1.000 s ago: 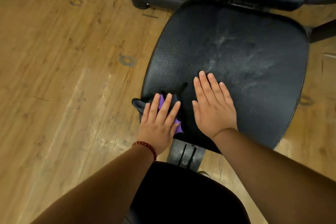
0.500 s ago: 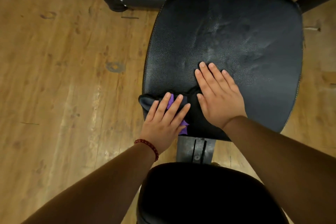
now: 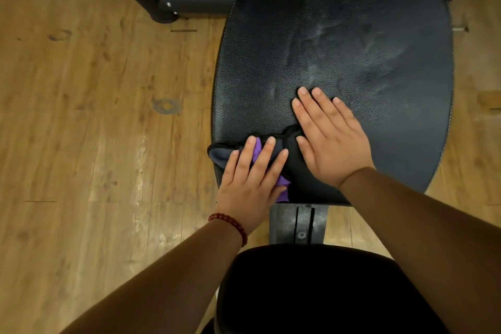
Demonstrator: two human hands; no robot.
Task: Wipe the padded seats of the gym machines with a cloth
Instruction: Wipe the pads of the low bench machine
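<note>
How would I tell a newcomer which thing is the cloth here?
Find the big black seat in the upper right of the view. At its near left corner the cloth lies bunched under the left hand, the right hand flat at its other end. Dark like the seat, it stands out by its folds and a purple patch.

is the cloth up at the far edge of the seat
No, the cloth lies at the near left corner of the seat, pressed under the flat fingers of the left hand.
</note>
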